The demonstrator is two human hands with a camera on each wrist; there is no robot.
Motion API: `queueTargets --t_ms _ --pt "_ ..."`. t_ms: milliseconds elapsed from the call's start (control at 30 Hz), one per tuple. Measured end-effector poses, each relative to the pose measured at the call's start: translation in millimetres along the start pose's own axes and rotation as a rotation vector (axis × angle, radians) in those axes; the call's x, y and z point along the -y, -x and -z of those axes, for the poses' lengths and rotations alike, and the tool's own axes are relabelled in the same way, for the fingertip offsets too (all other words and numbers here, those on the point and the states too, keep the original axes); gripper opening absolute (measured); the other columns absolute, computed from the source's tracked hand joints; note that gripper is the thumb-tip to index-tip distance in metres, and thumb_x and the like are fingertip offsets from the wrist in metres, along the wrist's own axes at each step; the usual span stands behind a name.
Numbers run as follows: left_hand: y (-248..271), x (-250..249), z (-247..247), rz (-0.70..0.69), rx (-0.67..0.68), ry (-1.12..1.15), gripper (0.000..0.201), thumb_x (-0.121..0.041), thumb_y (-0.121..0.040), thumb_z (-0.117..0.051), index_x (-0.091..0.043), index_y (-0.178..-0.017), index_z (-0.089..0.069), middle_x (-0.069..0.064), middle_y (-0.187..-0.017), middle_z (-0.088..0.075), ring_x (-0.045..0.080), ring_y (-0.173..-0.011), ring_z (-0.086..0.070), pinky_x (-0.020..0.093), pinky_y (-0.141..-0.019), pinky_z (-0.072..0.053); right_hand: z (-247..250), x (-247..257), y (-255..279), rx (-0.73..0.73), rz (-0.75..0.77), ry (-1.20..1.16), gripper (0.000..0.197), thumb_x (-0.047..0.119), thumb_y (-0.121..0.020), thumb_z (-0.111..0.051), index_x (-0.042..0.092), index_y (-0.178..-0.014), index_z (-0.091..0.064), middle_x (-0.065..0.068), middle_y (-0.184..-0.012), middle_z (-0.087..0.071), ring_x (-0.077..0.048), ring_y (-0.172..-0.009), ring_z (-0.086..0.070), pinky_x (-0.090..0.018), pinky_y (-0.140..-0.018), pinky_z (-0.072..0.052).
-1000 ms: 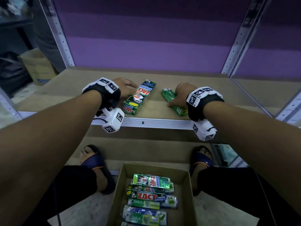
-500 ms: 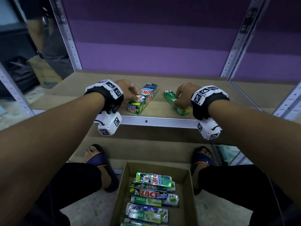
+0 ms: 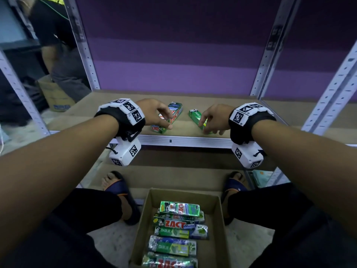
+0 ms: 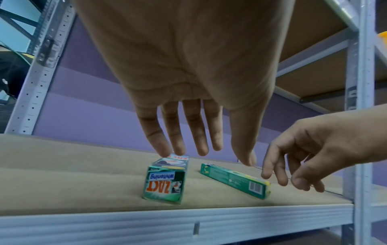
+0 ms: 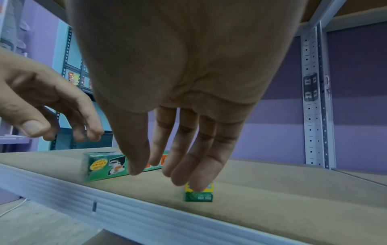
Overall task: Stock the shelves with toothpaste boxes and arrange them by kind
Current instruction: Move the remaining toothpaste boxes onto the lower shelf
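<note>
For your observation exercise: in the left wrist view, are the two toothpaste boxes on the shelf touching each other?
No: bare shelf shows between the Zact box and the Darlie box.

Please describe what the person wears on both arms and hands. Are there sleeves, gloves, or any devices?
No sleeves and no gloves: forearms and both hands, the left hand and the right hand, are bare. Each wrist carries a black strap topped by a white block with black square markers. Below each wrist hangs a white camera box bearing the same markers, with a short black cable.
</note>
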State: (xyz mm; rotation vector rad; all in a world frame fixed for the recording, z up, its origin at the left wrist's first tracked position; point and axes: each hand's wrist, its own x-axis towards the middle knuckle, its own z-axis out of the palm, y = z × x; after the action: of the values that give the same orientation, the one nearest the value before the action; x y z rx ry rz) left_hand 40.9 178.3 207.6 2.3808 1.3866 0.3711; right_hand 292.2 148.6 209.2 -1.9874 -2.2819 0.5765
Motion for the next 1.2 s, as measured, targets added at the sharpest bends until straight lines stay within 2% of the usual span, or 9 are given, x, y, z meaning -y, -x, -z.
queueTargets --t_ms 200,367,433,767,867,1000,1067,1133,1200 --pt "10.8 -4.7 -16.8 -0.032 0.178 0.010 0.036 -0.043 -0.071 -0.084 -0.032 -0.103 -0.071 -0.017 -0.095 -0.070 0.000 -0.089 -0.064 0.020 -0.088 -0.045 -25.5 -10.1 10.2 0.141 -0.006 -0.100 0.017 0.023 -0.075 -0.083 0.024 -0.089 -0.073 -0.009 -0.086 -0.073 -0.021 -0.072 -0.073 -0.040 -0.066 -0.063" --pt "14.2 5.9 -50.6 -0.037 0.272 0.015 0.035 -0.041 -0.070 -0.084 -0.032 -0.102 -0.072 -0.018 -0.093 -0.072 -0.014 -0.074 -0.060 0.018 -0.078 -0.044 -64.3 -22.2 6.7 0.264 -0.042 -0.069 0.024 0.033 -0.066 -0.085 0.028 -0.087 -0.074 -0.013 -0.091 -0.076 -0.031 -0.081 -0.074 -0.042 -0.068 -0.063" --pt "15.5 13.1 -67.3 -0.013 0.336 0.043 0.035 -0.041 -0.070 -0.085 -0.031 -0.101 -0.073 -0.015 -0.093 -0.073 -0.007 -0.084 -0.065 0.021 -0.083 -0.049 -80.4 -28.2 3.8 0.303 -0.037 -0.066 0.023 0.035 -0.067 -0.083 0.029 -0.087 -0.074 -0.011 -0.089 -0.076 -0.033 -0.083 -0.073 -0.042 -0.068 -0.063" --pt "31.9 59.9 -177.9 0.174 0.570 0.180 0.030 -0.041 -0.072 -0.083 -0.033 -0.098 -0.071 -0.014 -0.097 -0.070 0.001 -0.090 -0.064 0.023 -0.087 -0.047 -173.5 -46.5 -11.8 0.481 0.001 -0.108 0.013 0.033 -0.082 -0.076 0.027 -0.093 -0.077 0.020 -0.065 -0.069 0.001 -0.053 -0.064 -0.015 -0.044 -0.047" --pt "40.3 75.2 -208.7 0.247 0.599 0.222 0.034 -0.040 -0.073 -0.083 -0.028 -0.102 -0.071 -0.010 -0.101 -0.070 0.009 -0.098 -0.064 0.027 -0.092 -0.048 -203.2 -51.5 -18.5 0.471 0.033 -0.117 0.014 0.031 -0.086 -0.074 0.024 -0.097 -0.077 0.021 -0.070 -0.064 -0.002 -0.062 -0.063 -0.013 -0.049 -0.045" --pt "50.1 92.3 -244.3 0.354 0.640 0.238 0.036 -0.038 -0.074 -0.083 -0.026 -0.105 -0.071 -0.008 -0.104 -0.069 0.009 -0.097 -0.063 0.023 -0.085 -0.047 -248.1 -58.2 -26.4 0.540 -0.003 -0.114 0.022 0.028 -0.089 -0.073 0.015 -0.107 -0.073 0.017 -0.069 -0.057 0.010 -0.044 -0.054 -0.003 -0.036 -0.034" --pt "57.2 100.9 -263.0 0.394 0.667 0.245 0.033 -0.039 -0.076 -0.081 -0.025 -0.105 -0.071 -0.010 -0.099 -0.068 0.009 -0.091 -0.062 0.023 -0.082 -0.049 -272.7 -62.8 -27.4 0.561 -0.030 -0.082 0.025 0.027 -0.093 -0.068 0.012 -0.112 -0.071 0.012 -0.084 -0.063 0.002 -0.066 -0.063 -0.005 -0.046 -0.039" --pt "64.7 108.8 -282.0 0.411 0.668 0.260 0.028 -0.038 -0.082 -0.077 -0.021 -0.103 -0.071 -0.008 -0.094 -0.065 0.004 -0.077 -0.058 0.014 -0.065 -0.046 -295.6 -67.6 -25.9 0.568 -0.077 -0.023 0.029 0.029 -0.095 -0.063 0.014 -0.119 -0.069 0.001 -0.114 -0.068 -0.018 -0.104 -0.064 -0.018 -0.075 -0.047" --pt "72.3 115.1 -301.2 0.421 0.673 0.288 0.026 -0.033 -0.088 -0.072 -0.015 -0.106 -0.071 0.000 -0.101 -0.067 0.000 -0.074 -0.057 0.008 -0.052 -0.040 -316.5 -68.4 -23.5 0.608 -0.098 -0.007 0.034 0.027 -0.098 -0.059 0.008 -0.125 -0.065 -0.011 -0.128 -0.063 -0.028 -0.117 -0.058 -0.028 -0.092 -0.045"
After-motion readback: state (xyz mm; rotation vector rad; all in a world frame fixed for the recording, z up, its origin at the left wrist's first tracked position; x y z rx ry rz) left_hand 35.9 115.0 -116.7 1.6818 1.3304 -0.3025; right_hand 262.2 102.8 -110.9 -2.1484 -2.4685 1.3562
